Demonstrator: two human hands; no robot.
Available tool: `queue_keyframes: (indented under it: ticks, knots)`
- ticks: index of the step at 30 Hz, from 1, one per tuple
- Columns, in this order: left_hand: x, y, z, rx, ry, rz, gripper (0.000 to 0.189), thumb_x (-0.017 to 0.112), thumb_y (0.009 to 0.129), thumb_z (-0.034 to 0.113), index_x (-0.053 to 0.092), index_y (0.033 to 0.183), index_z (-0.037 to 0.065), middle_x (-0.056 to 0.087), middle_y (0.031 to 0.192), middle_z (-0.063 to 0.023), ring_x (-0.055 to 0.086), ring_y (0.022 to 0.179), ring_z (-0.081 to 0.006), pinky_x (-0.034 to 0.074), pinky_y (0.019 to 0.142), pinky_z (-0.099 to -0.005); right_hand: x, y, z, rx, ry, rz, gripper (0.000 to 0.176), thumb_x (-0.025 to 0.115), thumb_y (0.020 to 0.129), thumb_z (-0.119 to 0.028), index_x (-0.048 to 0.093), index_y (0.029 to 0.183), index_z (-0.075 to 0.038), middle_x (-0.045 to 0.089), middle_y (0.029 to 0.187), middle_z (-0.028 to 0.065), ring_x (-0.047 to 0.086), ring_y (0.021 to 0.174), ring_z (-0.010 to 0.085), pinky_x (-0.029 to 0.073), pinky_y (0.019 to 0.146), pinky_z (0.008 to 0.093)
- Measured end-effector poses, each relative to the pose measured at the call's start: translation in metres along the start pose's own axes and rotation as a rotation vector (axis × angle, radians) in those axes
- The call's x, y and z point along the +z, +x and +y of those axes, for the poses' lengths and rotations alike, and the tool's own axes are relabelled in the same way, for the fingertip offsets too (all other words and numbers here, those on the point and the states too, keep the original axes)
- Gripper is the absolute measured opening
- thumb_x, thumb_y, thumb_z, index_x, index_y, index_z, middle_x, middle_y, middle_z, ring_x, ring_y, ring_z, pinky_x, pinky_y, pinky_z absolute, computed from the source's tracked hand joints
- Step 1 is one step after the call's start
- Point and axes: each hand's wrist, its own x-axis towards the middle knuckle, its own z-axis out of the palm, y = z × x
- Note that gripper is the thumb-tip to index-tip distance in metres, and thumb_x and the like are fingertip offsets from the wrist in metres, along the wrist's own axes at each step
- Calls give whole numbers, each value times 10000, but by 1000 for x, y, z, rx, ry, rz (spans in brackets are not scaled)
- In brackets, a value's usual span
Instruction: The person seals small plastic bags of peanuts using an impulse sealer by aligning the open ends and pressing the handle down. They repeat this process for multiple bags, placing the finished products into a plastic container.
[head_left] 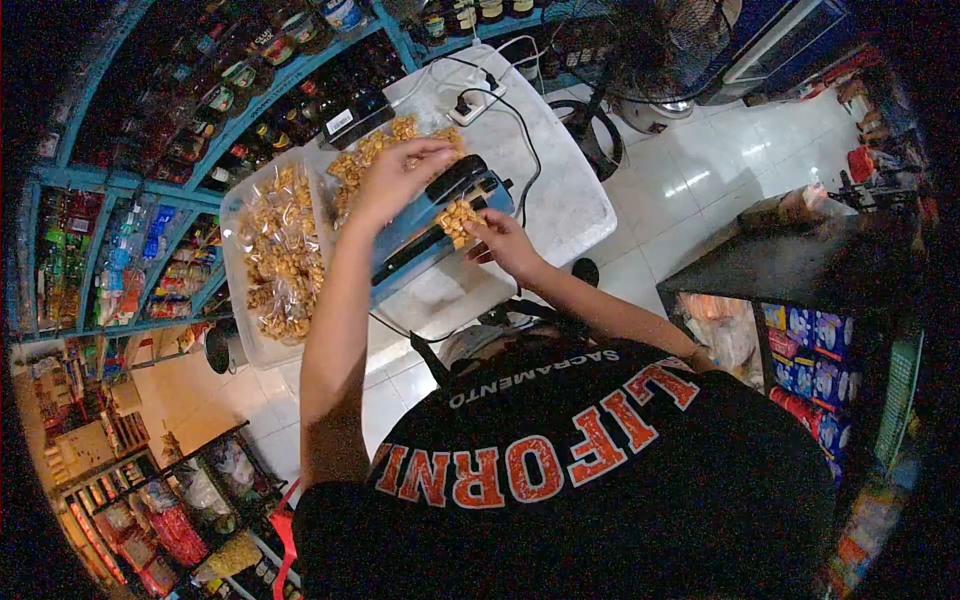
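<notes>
My right hand [505, 245] pinches a small clear bag of golden-brown snack pieces [457, 222] over the front of a blue heat sealer [405, 255]. My left hand [403, 172] is stretched out above the sealer's far side, beside its black press handle [455, 178]. Its fingers extend towards a filled snack bag [450, 140] and overlap it in this view. More filled bags [362, 160] lie in a row behind the sealer. To the left, a clear plastic tub [232, 245] holds many bags of the same snack.
The white table [575, 205] carries a power strip [476, 104] with black plugs and a cable looping to the sealer. Blue shelves [255, 108] of bottles and jars stand behind. A fan [655, 50] is at the back right; a dark counter [770, 265] stands right.
</notes>
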Motion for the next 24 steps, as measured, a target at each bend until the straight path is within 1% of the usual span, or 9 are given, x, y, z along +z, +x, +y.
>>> queue_keyframes:
  ticks: [2, 4, 6, 8, 12, 14, 16, 21, 24]
  knots:
    - [-12, -6, 0, 38, 33, -56, 260, 589, 767, 229, 612, 944, 41, 609, 928, -72, 538, 883, -131, 394, 800, -262, -3, -3, 2, 29, -20, -15, 311, 550, 794, -338, 483, 960, -84, 543, 835, 39, 575, 607, 148, 447, 546, 265]
    - [-27, -2, -15, -80, 73, -215, 260, 584, 770, 222, 609, 954, 39, 606, 948, -67, 540, 886, -129, 388, 815, -253, -2, -3, -2, 65, -21, -2, 297, 547, 796, -331, 483, 961, -92, 544, 831, 34, 578, 615, 152, 441, 549, 270]
    - [-39, 4, -37, -65, 77, -270, 267, 586, 765, 207, 602, 974, 43, 603, 959, -68, 541, 895, -138, 387, 824, -250, -2, -3, -2, 73, -9, 6, 293, 547, 797, -329, 484, 963, -95, 546, 834, 31, 579, 620, 153, 438, 558, 273]
    - [-44, 8, -50, -188, 113, -416, 275, 591, 754, 185, 595, 992, 48, 598, 973, -70, 536, 909, -136, 388, 824, -249, -4, -2, -1, 83, 5, 22, 290, 547, 797, -327, 485, 965, -98, 549, 837, 28, 579, 625, 153, 435, 567, 276]
    - [-41, 6, -57, -198, 167, -439, 296, 583, 731, 154, 587, 1007, 44, 599, 963, -58, 531, 887, -129, 388, 812, -242, -3, -3, -2, 74, -20, 4, 282, 545, 798, -333, 488, 955, -105, 554, 826, 17, 577, 618, 146, 421, 575, 267]
    - [-37, 9, -59, -290, 198, -499, 323, 562, 705, 132, 581, 1013, 36, 597, 937, -54, 522, 849, -121, 394, 785, -236, -2, -3, -2, 78, -38, 16, 277, 542, 799, -333, 490, 949, -106, 554, 820, 14, 576, 612, 144, 418, 572, 263]
    - [-34, 7, -57, -296, 176, -476, 327, 551, 695, 126, 582, 1007, 31, 596, 917, -53, 520, 829, -122, 396, 774, -236, -1, -3, -1, 38, -48, 50, 252, 549, 797, -314, 496, 921, -101, 563, 729, 20, 559, 539, 129, 394, 455, 234]
    - [-28, 13, -79, -254, 104, -470, 301, 538, 684, 110, 588, 965, 15, 602, 844, -65, 528, 761, -128, 417, 715, -249, -3, -2, 1, 31, -52, 44, 263, 550, 798, -309, 500, 941, -95, 563, 752, 25, 562, 538, 132, 391, 454, 237]
    - [-18, 12, -84, -253, 190, -464, 258, 522, 686, 83, 590, 919, -5, 603, 787, -70, 534, 700, -135, 430, 665, -262, -4, 0, 2, 1, -80, 62, 266, 548, 800, -306, 503, 944, -87, 558, 777, 25, 557, 548, 131, 405, 485, 239]
